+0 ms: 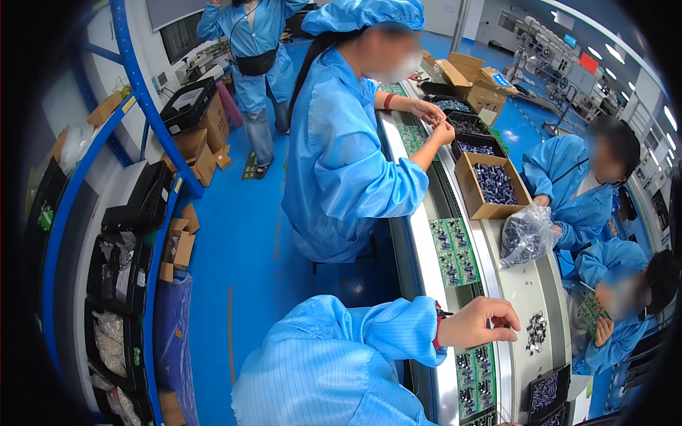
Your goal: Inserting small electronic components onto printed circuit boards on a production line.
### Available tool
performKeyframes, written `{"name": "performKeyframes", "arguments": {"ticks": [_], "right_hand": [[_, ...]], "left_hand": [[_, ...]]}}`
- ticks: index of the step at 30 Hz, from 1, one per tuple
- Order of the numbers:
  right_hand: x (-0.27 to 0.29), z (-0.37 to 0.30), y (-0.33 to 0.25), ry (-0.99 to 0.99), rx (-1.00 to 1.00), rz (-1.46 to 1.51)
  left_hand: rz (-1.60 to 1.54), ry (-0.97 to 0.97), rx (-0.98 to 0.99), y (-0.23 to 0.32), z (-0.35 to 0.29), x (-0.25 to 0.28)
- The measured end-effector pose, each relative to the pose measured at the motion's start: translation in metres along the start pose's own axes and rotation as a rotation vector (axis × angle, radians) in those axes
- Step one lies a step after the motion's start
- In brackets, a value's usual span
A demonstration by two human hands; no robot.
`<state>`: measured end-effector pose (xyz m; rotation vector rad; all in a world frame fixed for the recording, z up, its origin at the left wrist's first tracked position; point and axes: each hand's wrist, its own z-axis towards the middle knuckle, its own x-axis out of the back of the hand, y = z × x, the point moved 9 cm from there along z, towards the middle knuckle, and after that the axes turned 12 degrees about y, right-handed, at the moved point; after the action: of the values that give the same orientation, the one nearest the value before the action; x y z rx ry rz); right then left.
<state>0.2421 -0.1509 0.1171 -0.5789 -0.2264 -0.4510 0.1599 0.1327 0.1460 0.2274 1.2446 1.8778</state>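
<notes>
My left hand (486, 323) reaches out from a light blue sleeve with a red band at the wrist. It hovers over the white edge of the conveyor line (522, 291), fingers curled into a pinch. Whether anything small sits between the fingertips I cannot tell. Just right of the fingers lies a small pile of dark components (536, 332). Under and behind the hand, green circuit board panels (472, 376) lie on the belt, with another panel (455, 252) farther along. A black tray of bluish parts (545, 390) stands at the lower right. My right hand is out of the picture.
A person in a blue coat and cap (341, 156) sits ahead of me, hands on the line. Across it other people sit; one holds a clear bag of parts (526, 234). A cardboard box of dark parts (494, 186) stands on the line. Blue shelving with bins (135, 213) lines the left.
</notes>
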Motion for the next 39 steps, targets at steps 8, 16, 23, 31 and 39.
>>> {"name": "performKeyframes", "arguments": {"ticks": [8,16,23,31,39], "right_hand": [[0.006,-0.024,0.010,0.887,-0.930,-0.125],[-0.005,-0.013,0.007,0.798,-0.968,-0.183],[-0.002,-0.020,0.007,0.896,-0.987,-0.178],[0.003,-0.038,0.015,0.946,-0.991,-0.048],[0.002,-0.040,0.014,0.942,-1.039,-0.144]], "left_hand": [[-0.058,-0.016,0.026,0.000,-0.005,-0.006],[-0.108,-0.039,0.051,-0.003,-0.007,-0.008],[-0.102,-0.019,0.031,-0.008,-0.007,-0.011],[-0.102,-0.020,0.006,-0.001,-0.008,-0.016],[-0.119,-0.041,0.031,-0.001,-0.015,-0.022]]}}
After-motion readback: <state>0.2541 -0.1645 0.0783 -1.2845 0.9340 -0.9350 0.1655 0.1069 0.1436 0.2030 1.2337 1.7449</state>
